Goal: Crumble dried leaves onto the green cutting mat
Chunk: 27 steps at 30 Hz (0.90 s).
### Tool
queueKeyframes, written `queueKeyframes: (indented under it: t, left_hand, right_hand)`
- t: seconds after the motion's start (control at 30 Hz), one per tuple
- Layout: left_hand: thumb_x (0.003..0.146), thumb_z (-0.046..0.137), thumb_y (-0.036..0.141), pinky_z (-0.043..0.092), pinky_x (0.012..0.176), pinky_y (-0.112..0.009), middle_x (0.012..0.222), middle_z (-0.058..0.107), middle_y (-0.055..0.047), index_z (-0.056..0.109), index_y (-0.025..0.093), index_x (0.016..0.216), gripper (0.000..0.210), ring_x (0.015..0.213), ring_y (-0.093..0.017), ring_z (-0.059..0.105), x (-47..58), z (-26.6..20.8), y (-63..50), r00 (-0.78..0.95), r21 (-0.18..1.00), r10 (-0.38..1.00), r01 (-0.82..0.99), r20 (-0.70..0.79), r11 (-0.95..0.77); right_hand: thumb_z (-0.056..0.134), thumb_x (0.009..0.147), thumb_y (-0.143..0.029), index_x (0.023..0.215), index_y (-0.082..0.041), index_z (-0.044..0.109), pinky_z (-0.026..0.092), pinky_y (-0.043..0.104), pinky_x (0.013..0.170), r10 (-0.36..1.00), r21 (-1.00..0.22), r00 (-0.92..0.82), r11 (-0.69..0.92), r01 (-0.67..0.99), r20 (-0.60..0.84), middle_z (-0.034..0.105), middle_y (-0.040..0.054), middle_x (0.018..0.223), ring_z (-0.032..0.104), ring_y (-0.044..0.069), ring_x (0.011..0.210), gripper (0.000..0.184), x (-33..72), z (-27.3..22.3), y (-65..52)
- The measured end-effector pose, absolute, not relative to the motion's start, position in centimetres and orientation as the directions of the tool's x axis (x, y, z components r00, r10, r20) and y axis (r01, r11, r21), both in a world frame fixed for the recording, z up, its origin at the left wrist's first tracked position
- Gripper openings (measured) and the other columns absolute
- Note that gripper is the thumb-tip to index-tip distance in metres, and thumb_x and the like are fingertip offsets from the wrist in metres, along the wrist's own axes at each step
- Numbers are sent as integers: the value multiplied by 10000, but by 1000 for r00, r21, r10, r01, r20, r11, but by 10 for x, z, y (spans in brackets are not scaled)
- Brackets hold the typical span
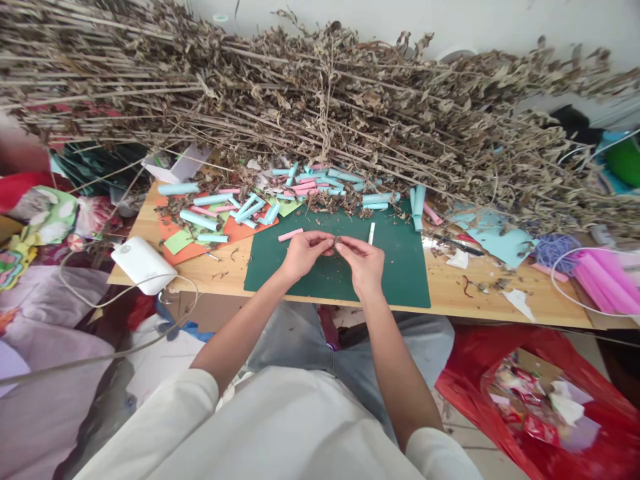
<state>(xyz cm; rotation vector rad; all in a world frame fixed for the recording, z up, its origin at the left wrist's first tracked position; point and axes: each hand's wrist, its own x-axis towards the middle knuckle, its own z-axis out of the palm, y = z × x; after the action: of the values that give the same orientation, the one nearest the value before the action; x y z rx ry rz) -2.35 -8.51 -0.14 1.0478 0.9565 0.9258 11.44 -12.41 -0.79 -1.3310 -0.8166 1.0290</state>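
Over the green mat (330,287), left hand (305,255) and right hand (365,261) meet, each thumb and fingers pinched nearly closed, apparently on a small dried leaf bit (337,239). Bit sits mid-mat, between both sets of fingertips, neither hand clearly nearer; long axis too small to tell. Farther up the mat, pink roll (291,235) lies sideways by left hand, pale tube (371,233) points away past right. Beyond mat: dried stalks (300,107), mostly sideways
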Motion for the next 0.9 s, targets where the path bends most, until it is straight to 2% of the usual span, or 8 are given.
queueKeyframes:
  t: [0.1, 0.2, 0.3, 0.4, 0.53, 0.7, 0.8, 0.9]
  left_hand:
    - [749, 743, 404, 572, 726, -289, 830, 739, -64, 747, 123, 918, 328, 721, -139, 668, -25, -1, -84, 344, 975, 926, -96, -155, 199]
    - [772, 724, 392, 581, 776, -312, 859, 745, -69, 747, 116, 926, 317, 761, -150, 678, -24, 1, -85, 379, 971, 911, -103, -163, 216]
    - [761, 747, 343, 581, 820, -332, 917, 746, -75, 721, 113, 995, 330, 798, -155, 689, -25, 2, -86, 413, 951, 891, -152, -187, 270]
    - [750, 767, 283, 580, 805, -321, 871, 736, -57, 669, 122, 1048, 353, 759, -138, 694, -27, 1, -87, 399, 935, 891, -175, -218, 307]
    - [747, 773, 289, 576, 734, -283, 759, 705, -25, 637, 122, 912, 272, 670, -112, 674, -26, -2, -85, 345, 941, 910, -160, -231, 300]
    - [715, 779, 370, 552, 635, -250, 697, 696, -24, 715, 112, 823, 287, 607, -104, 628, -23, -3, -84, 284, 965, 940, -125, -187, 230]
    - [736, 754, 399, 577, 723, -293, 766, 729, -43, 751, 112, 861, 313, 674, -127, 654, -23, -2, -86, 290, 962, 936, -126, -198, 243]
    - [723, 772, 328, 577, 863, -356, 874, 754, -57, 757, 114, 939, 305, 789, -161, 691, -24, -2, -87, 360, 935, 904, -174, -231, 309]
  right_hand:
    - [774, 699, -363, 893, -210, 767, 597, 359, 791, 946, -997, 320, 36, 63, 54, 761, 53, 922, 710, 201, 829, 247, 114, -4, -127]
    - [728, 745, -329, 856, -212, 758, 589, 325, 733, 931, -980, 332, 96, 173, 150, 748, 47, 890, 690, 176, 760, 164, 113, -2, -127]
    - [739, 714, -304, 822, -193, 736, 580, 310, 677, 921, -992, 377, 64, 107, 100, 739, 33, 798, 673, 163, 681, 154, 113, -5, -124]
    - [769, 666, -304, 794, -184, 722, 577, 303, 678, 910, -1000, 413, 25, 3, 24, 732, 24, 748, 675, 164, 683, 182, 114, -10, -121]
    - [789, 658, -302, 821, -188, 732, 579, 305, 714, 931, -997, 365, 17, -79, -14, 742, 22, 781, 685, 162, 725, 207, 117, -11, -122]
    - [796, 676, -277, 856, -199, 739, 588, 311, 787, 963, -992, 266, 63, -106, 33, 753, 25, 867, 704, 167, 805, 204, 118, -5, -124]
    - [787, 688, -275, 867, -194, 751, 594, 310, 755, 952, -998, 303, 52, -31, 40, 754, 30, 835, 701, 168, 760, 200, 119, -4, -124]
    - [779, 694, -290, 857, -200, 767, 602, 323, 746, 947, -999, 318, 38, 24, 44, 757, 36, 850, 706, 181, 764, 187, 122, -5, -123]
